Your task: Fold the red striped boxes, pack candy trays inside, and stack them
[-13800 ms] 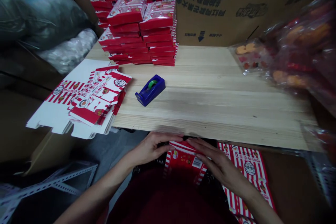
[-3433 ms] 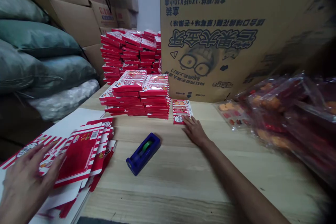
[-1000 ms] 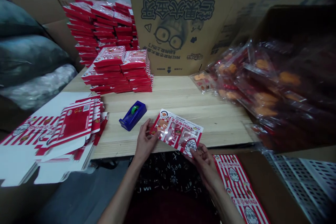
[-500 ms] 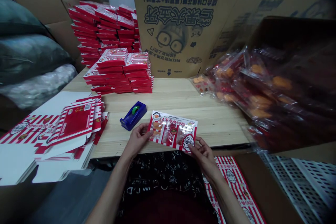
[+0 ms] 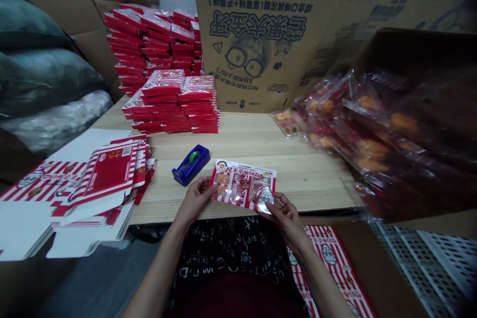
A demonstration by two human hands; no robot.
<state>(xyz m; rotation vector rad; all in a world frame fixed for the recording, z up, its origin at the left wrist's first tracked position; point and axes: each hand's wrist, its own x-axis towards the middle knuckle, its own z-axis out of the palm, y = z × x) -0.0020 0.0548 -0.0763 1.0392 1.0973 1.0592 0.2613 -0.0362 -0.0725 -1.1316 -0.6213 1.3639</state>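
Note:
Both my hands hold a flat clear-plastic snack packet (image 5: 243, 186) with a red-and-white printed card and orange sweets inside. It sits just above the front edge of the wooden table (image 5: 298, 179). My left hand (image 5: 196, 200) pinches the packet's left edge, and my right hand (image 5: 283, 215) grips its lower right corner. Close to my left hand stands a blue tape dispenser (image 5: 191, 165) with green tape. Nothing hides the packet's face.
Stacks of red boxes (image 5: 171, 107) rise behind. Flat printed box blanks (image 5: 74, 194) lie at left. Bagged snacks (image 5: 357, 129) heap at right before a cardboard carton (image 5: 261, 35). Another striped blank (image 5: 328, 258) lies below the table edge, beside a perforated metal shelf (image 5: 428, 268).
Earlier my right hand touched the packet on the table while my left rested on the blanks. Both hands now hold it up, and its tilt has levelled out.

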